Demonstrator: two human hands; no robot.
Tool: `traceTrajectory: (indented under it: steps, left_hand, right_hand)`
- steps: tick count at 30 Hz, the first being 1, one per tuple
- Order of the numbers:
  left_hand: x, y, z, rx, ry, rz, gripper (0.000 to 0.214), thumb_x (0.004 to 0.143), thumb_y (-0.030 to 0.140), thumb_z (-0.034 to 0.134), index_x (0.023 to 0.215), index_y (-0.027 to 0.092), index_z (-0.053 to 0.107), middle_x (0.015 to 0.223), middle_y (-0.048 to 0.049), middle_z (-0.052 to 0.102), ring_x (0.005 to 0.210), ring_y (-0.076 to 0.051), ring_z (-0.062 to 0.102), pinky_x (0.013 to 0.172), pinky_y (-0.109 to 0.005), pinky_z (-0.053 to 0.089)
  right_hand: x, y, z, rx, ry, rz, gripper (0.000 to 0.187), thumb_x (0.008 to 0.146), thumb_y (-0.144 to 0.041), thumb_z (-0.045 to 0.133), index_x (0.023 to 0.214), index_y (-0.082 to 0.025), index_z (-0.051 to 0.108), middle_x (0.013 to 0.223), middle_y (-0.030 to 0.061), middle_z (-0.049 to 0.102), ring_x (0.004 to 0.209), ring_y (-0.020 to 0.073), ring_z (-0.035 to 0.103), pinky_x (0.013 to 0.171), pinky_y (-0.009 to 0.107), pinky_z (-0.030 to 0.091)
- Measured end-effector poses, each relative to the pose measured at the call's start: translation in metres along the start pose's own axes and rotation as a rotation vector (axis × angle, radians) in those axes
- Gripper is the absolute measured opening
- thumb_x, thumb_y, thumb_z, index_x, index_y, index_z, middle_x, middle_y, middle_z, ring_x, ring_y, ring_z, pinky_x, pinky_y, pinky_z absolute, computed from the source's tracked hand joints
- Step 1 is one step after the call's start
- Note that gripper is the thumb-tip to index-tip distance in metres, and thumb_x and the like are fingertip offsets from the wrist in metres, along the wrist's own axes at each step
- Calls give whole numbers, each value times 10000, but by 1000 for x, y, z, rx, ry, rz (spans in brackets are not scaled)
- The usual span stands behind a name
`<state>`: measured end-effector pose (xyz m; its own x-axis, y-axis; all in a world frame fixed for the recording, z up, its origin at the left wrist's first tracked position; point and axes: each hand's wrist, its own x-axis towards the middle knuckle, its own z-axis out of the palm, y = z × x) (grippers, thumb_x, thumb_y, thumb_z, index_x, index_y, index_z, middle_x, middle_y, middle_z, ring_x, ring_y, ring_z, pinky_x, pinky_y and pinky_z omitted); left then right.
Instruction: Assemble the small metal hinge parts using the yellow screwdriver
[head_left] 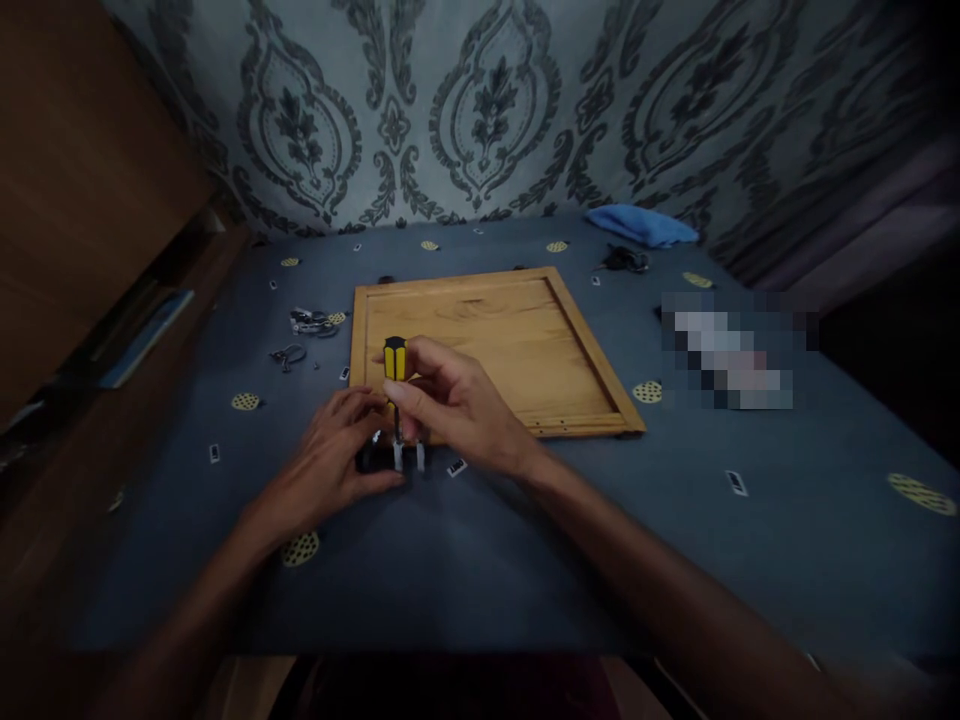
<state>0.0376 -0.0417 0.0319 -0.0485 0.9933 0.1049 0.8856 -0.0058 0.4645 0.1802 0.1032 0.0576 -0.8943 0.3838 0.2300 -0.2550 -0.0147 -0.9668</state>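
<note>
My right hand [461, 400] is closed around a screwdriver [395, 360] with a yellow and black handle. It stands nearly upright, shaft down, over the near left corner of a wooden panel [480, 345] with a raised frame. Under the tip, at the panel's near edge, is a metal hinge [398, 457], two of its pale prongs jutting toward me. My left hand [322, 460] rests beside the hinge, thumb and fingers apart around it; its fingertips are close to the screwdriver shaft. Whether they touch the hinge or panel edge is hard to see.
Left of the panel lie metal hardware pieces [311, 322] and a small dark metal part [288, 356]. A blue cloth [643, 226] and a black tangled item [624, 260] lie at the back right. A blurred-out object [731, 350] is on the right. Wooden furniture [97, 200] borders the left.
</note>
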Motion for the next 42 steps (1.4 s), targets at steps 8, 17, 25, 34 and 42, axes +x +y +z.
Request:
traceTrajectory:
  steps: [8, 17, 25, 34, 42]
  left_hand:
    - [0, 2, -2, 21, -12, -23, 369, 891, 457, 756, 1188, 244, 708, 1350, -98, 618, 1274, -354, 542, 1089, -554, 489]
    - [-2, 0, -1, 18, 1, -23, 447, 878, 417, 773, 1278, 251, 661, 1403, -97, 620, 1328, -365, 537, 1101, -554, 488]
    - [0, 2, -2, 7, -10, -37, 436, 874, 373, 776, 1279, 254, 667, 1440, -88, 594, 1389, -365, 492, 1147, -562, 450]
    - [2, 3, -4, -9, -31, -36, 355, 872, 438, 779, 1161, 240, 720, 1323, -84, 631, 1327, -350, 511, 1159, -541, 422]
    - [0, -2, 0, -15, 8, -3, 328, 858, 404, 810, 1107, 220, 701, 1311, -90, 614, 1324, -337, 496, 1131, -527, 444]
  right_hand:
    - [18, -9, 0, -67, -129, 16, 357, 845, -460, 770, 787, -212, 520, 663, -75, 516, 525, 77, 495, 446, 209, 397]
    - [25, -12, -5, -132, -250, -50, 180, 919, -333, 681, 970, -207, 563, 746, -57, 575, 577, 94, 597, 526, 227, 484]
    - [21, -18, -4, -209, -198, -109, 338, 932, -427, 677, 748, -211, 493, 686, -56, 485, 604, 99, 516, 537, 226, 408]
    - [20, -10, 7, -297, 78, -258, 372, 953, -412, 642, 734, -230, 402, 658, -68, 412, 611, 97, 419, 566, 243, 330]
    - [9, -2, 3, -293, 194, -208, 364, 959, -384, 647, 730, -240, 403, 646, -64, 381, 595, 105, 404, 525, 243, 347]
